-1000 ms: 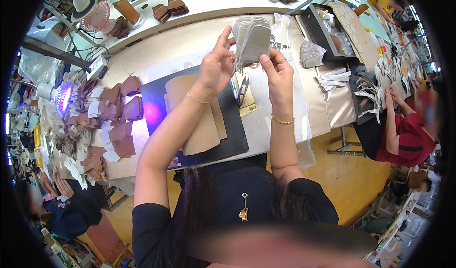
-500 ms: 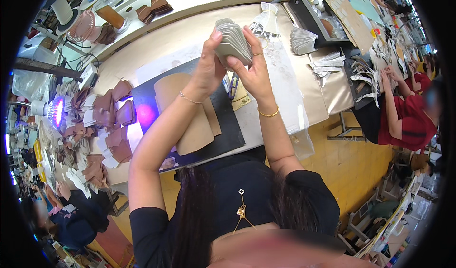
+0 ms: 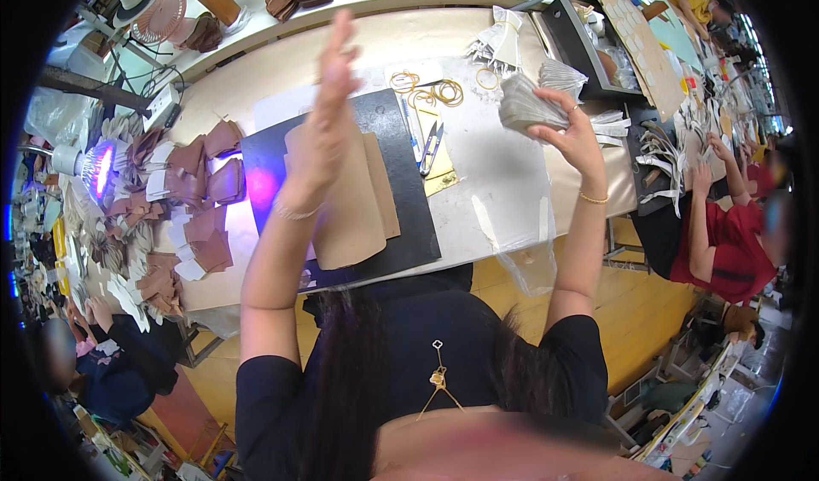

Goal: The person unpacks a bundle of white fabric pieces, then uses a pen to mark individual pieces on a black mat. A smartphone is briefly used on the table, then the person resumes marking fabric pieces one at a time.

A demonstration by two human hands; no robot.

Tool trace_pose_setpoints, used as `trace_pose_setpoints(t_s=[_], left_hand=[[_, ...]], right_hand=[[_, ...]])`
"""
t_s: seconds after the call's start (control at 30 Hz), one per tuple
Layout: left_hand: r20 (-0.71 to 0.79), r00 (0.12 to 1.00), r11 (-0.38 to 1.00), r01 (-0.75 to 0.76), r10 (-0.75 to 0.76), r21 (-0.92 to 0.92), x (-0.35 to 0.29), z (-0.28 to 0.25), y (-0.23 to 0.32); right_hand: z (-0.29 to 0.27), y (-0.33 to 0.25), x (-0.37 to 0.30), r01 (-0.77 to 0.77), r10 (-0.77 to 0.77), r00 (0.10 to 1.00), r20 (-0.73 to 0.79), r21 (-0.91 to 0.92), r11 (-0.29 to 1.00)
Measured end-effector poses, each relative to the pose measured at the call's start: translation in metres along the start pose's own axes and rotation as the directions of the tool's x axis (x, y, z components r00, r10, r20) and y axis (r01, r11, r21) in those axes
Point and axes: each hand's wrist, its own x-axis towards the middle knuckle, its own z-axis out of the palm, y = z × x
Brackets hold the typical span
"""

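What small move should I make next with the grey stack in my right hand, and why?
Probably lower that stack of thin, flat grey pieces beside the fanned grey stack on the beige-topped worktable. Your right hand holds it close to the fanned one in this view, while your left hand is empty and raised well away.

From here I have the left hand [image 3: 328, 118] edge-on, fingers extended and blurred; the right hand [image 3: 578, 140] grips between thumb and fingers; both arms [image 3: 273, 281] reach forward, well apart.
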Motion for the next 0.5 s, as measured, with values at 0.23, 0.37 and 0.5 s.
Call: trace_pose_setpoints(t_s=[0.23, 0.37, 0.5], left_hand=[[-0.072, 0.96, 0.876, -0.214, 0.271, 0.433, -0.104, -0.07, -0.006], [0.213, 0.951, 0.651, -0.309, 0.224, 0.693, -0.183, -0.072, -0.035], [-0.078, 0.997, 0.838, 0.038, 0.006, 0.544, -0.213, -0.055, -0.074]], right_hand=[[0.001, 0.091, 0.011, -0.033, 0.173, 0.893, 0.416, -0.323, 0.946], [-0.002, 0.107, 0.016, -0.066, 0.283, 0.882, 0.377, -0.496, 0.866], [0.0, 0.085, 0.008, -0.022, 0.318, 0.892, 0.32, -0.673, 0.74]])
